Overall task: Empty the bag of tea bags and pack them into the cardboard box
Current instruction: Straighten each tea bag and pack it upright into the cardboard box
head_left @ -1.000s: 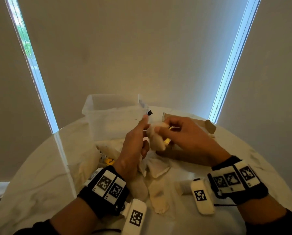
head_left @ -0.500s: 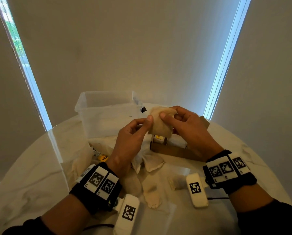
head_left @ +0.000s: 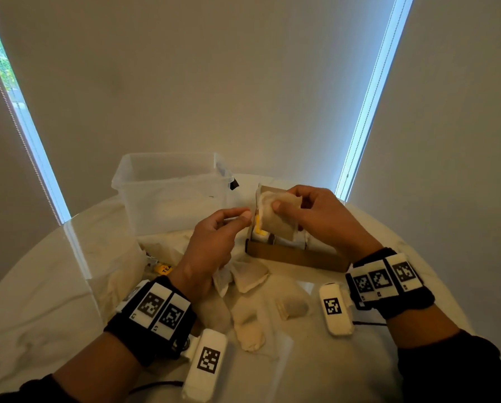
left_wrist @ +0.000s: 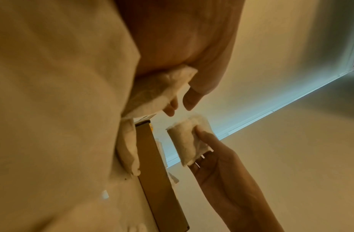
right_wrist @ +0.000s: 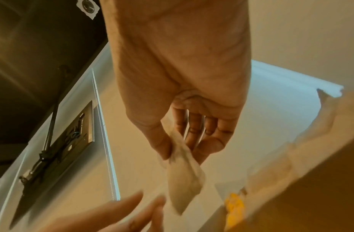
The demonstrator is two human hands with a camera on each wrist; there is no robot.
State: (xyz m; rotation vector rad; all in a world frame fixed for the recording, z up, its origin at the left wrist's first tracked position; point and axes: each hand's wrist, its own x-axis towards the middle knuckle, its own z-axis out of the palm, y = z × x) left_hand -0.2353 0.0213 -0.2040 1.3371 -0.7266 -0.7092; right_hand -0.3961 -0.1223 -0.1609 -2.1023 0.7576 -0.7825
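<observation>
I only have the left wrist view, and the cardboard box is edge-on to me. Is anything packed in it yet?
Observer: Yes. The head view shows the cardboard box holding packed tea bags side by side, plus a yellow tag.
Operator: Where is the held one relative to the box?
Observer: The right hand pinches the tea bag over the box end nearer the left hand, not inside.
Operator: Any left to pack?
Observer: Several loose tea bags lie on the table in front of the box.
</observation>
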